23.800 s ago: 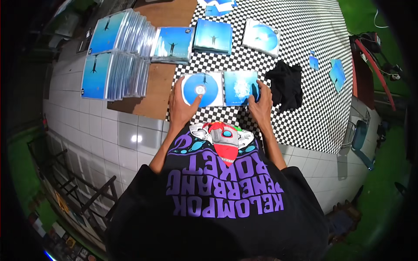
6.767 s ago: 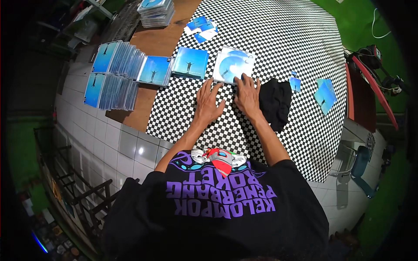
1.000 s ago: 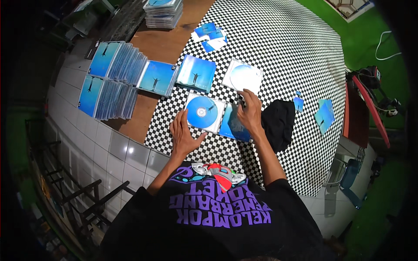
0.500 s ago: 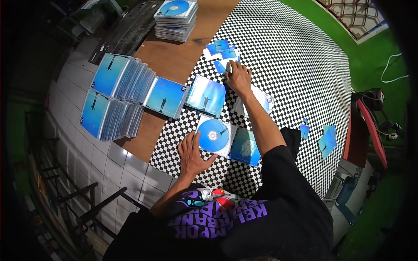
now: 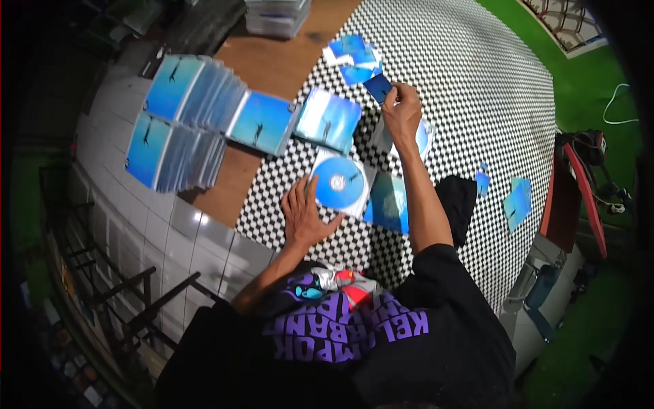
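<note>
My left hand (image 5: 305, 217) lies with fingers spread at the lower left edge of an open CD case, whose blue disc (image 5: 334, 189) sits beside a blue-green insert (image 5: 387, 208). Farther forward, my right hand (image 5: 402, 109) pinches a small dark blue square card (image 5: 377, 86), just below a loose pile of small blue-and-white cards (image 5: 353, 48). A pile of blue square sleeves (image 5: 327, 117) is left of that hand. Under my right wrist and forearm, a pale disc case (image 5: 424, 143) is partly hidden.
Long rows of jewel cases (image 5: 170, 88) and a blue case (image 5: 259, 119) lie leftward on brown board (image 5: 259, 65); another stack (image 5: 278, 15) stands behind. Black cloth (image 5: 460, 215) and blue prints (image 5: 516, 203) lie rightward on the checkered cover (image 5: 477, 102). A red object (image 5: 589, 211) stands beyond the table's right edge.
My right hand moved from the open case up to the small card pile and has lifted a card from it. My left hand stays by the case; the view has shifted.
</note>
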`<control>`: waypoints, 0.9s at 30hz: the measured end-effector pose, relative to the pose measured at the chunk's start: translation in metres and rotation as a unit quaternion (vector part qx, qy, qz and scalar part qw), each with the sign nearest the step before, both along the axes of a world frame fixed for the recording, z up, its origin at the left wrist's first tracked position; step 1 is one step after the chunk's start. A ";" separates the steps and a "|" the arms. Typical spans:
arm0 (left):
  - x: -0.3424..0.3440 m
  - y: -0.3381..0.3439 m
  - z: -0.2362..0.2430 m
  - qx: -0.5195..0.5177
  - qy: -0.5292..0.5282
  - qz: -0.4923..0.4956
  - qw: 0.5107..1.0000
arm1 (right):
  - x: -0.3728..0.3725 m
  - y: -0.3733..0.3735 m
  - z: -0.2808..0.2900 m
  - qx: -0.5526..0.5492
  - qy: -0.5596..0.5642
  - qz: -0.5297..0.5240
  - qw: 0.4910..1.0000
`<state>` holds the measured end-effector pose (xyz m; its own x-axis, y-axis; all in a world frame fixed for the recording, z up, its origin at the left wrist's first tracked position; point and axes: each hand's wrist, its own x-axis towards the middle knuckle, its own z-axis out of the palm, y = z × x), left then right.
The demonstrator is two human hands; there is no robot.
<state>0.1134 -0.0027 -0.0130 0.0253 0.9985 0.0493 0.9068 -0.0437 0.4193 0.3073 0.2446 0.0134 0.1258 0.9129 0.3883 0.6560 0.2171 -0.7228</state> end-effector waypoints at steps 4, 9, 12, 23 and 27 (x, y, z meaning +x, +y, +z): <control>-0.001 0.011 0.003 0.029 -0.014 0.012 0.999 | -0.001 -0.076 -0.001 -0.110 0.140 0.035 0.983; 0.003 0.012 0.005 0.039 -0.025 0.011 0.999 | -0.020 -0.159 -0.011 -0.181 0.183 0.080 0.963; 0.005 0.011 0.004 0.041 -0.044 0.004 0.998 | -0.020 -0.176 -0.008 -0.100 -0.086 0.084 0.988; 0.004 0.005 0.002 0.058 -0.001 0.001 0.998 | -0.007 -0.217 -0.017 -0.099 -0.209 0.199 0.952; 0.004 0.005 0.001 0.059 -0.016 0.000 0.998 | -0.005 -0.229 -0.015 -0.114 -0.184 0.166 0.962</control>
